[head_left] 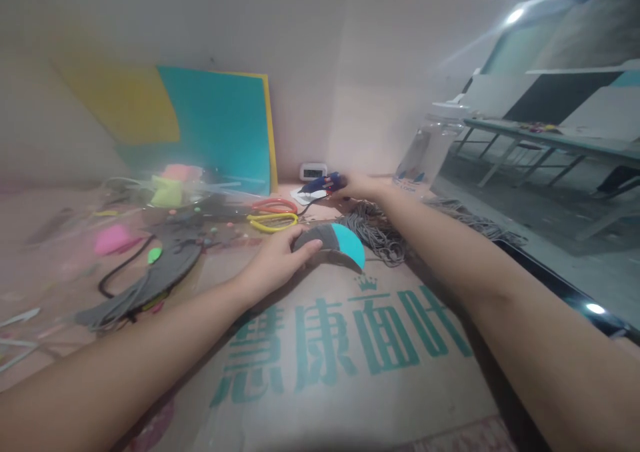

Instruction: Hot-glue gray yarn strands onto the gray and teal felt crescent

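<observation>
My left hand is closed on a crescent-shaped piece, thumb on top. Part of the crescent is bare turquoise and the part near my fingers is covered in grey. Farther back, my right hand has its fingers round the end of a dark blue glue gun, whose nozzle points left over a white pad. Scissors with red and yellow handles lie left of the gun. Beneath my right forearm is a bundle of grey cord.
A clear bottle stands at the back right. Turquoise and yellow sheets lean on the wall beside a small digital clock. A grey crescent with cords lies left. A dark phone-like device rests at the right edge.
</observation>
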{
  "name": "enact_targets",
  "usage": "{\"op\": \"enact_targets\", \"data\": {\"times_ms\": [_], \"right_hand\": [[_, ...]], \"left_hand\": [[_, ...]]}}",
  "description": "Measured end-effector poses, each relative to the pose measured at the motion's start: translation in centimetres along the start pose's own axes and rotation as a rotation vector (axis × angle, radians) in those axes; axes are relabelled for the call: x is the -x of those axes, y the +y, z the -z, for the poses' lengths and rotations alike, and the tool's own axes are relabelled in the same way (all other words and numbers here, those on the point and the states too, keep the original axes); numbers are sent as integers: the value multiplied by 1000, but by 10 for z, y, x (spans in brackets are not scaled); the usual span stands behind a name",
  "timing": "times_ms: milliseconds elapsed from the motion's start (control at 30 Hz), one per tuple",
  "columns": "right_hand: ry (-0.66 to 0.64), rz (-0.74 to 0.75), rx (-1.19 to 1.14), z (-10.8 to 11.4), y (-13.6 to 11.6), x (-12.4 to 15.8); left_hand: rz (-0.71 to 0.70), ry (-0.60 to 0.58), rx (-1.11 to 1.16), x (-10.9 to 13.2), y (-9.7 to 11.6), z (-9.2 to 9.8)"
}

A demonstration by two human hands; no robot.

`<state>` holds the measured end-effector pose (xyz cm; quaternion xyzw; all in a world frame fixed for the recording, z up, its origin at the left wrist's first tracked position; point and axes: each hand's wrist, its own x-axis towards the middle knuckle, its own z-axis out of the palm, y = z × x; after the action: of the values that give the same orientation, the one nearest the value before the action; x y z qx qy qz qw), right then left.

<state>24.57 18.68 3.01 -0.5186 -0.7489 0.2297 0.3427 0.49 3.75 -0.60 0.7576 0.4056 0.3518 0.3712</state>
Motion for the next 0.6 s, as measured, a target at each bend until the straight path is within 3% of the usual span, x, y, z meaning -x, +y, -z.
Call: {"op": "enact_targets", "data": {"times_ms": [167, 300, 433, 600], "right_hand": [[-6, -18, -44, 2, -14, 0], [71, -5, -132, 6, -33, 11], [169, -4, -250, 13, -57, 33], [214, 21, -175, 25, -80, 79]], "left_hand": [[4, -11, -22, 0, 1, 0], [8, 2, -5, 1, 3, 1], [20, 22, 39, 0, 3, 1], [28, 142, 13, -2, -1, 1]]}}
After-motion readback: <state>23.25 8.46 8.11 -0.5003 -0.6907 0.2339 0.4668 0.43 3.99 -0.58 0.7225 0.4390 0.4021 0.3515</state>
